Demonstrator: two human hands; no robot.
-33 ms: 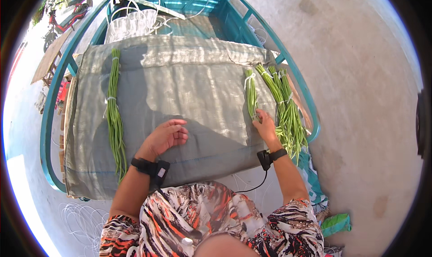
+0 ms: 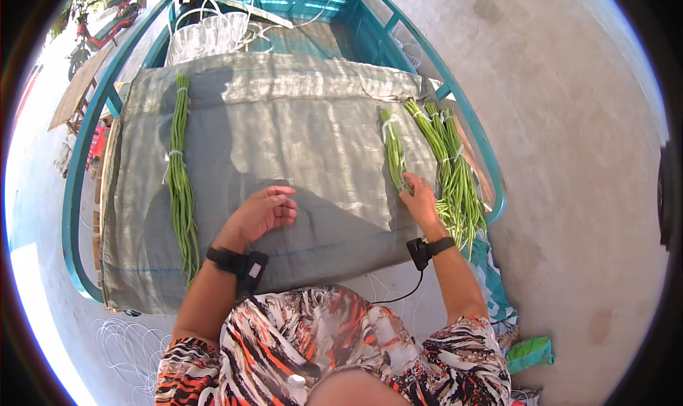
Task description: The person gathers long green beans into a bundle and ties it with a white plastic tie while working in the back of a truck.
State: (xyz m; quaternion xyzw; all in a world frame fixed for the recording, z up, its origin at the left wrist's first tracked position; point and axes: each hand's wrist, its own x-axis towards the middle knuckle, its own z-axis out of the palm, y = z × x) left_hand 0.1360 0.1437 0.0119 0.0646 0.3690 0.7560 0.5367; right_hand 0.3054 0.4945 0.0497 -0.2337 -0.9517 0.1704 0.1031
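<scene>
My right hand is closed round the lower part of a short bundle of long green beans. White ties bind that bundle, and its top leans left; its lower end is partly hidden by my fingers. Just right of it, several tied bundles of long beans lie close together, their loose ends fanning toward me. Over the middle of the grey cloth, my left hand holds nothing, its fingers loosely bent and apart. Another long bean bundle, tied twice in white, stretches along the cloth's left side.
A teal metal rail borders the cloth on the left, and another rail on the right. White baskets stand in the cart bed beyond. Thin white cord lies coiled on the floor at lower left; a green package is at lower right.
The top of the short bean bundle has tipped slightly left and looks a little blurred. Both hands stay nearly where they were.
</scene>
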